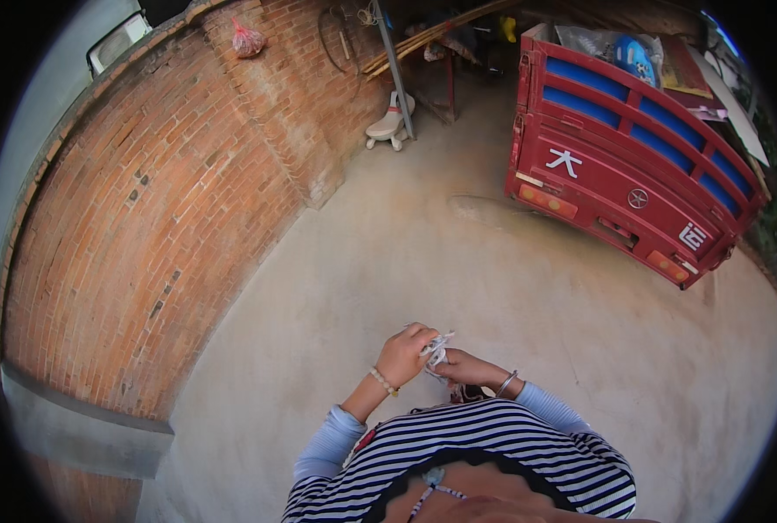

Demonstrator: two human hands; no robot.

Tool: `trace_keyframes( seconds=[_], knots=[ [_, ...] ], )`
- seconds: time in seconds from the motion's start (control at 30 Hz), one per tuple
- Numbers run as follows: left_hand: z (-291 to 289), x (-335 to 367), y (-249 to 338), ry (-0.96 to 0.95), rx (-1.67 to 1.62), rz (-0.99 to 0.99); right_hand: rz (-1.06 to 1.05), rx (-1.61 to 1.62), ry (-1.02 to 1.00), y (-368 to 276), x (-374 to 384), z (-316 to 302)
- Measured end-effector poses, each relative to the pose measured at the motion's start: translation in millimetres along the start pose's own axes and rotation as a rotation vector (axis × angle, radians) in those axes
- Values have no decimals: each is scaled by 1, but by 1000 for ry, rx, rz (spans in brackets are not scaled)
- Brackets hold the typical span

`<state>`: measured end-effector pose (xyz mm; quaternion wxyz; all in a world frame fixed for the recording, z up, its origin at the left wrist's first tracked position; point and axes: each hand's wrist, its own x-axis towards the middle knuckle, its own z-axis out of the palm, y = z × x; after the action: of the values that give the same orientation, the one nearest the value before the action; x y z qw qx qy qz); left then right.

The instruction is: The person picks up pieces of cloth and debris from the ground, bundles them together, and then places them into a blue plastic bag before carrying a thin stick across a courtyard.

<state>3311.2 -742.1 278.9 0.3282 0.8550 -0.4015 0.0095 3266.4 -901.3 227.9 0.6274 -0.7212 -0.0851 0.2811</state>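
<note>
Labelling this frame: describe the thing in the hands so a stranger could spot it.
On the concrete yard, between brick wall and red cart, find the hands low in the frame. Left hand and right hand pinch a small crumpled white packet, the only pale item there.

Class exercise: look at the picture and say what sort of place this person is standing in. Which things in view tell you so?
Probably an outdoor yard beside a house or farm building. A red brick wall edges the bare concrete ground, a red cargo cart is parked there, and poles lean in the far corner.
</note>
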Motion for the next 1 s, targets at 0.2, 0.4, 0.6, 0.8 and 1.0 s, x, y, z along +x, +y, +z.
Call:
trace_keyframes(
  seconds=[0.2, 0.4, 0.6, 0.8, 1.0],
  knots=[
    [-23, 148, -129, -189, -35, -79, -143, -453, -38, -81, 109, -149],
    [-60, 277, -233, -407, -402, -195, -482, -243, -5, -125, 267, -277],
    [-88, 410, -329, -213, -1334, -464, -395, 134, 241, -128, 442, -382],
    [-121, 561, -460, 278, -1679, -543, -226, 154, 394, -150, 598, -468],
    [-143, 716, -600, 309, -1022, -393, -397, -399, 423, -199, 707, -563]
  ],
)
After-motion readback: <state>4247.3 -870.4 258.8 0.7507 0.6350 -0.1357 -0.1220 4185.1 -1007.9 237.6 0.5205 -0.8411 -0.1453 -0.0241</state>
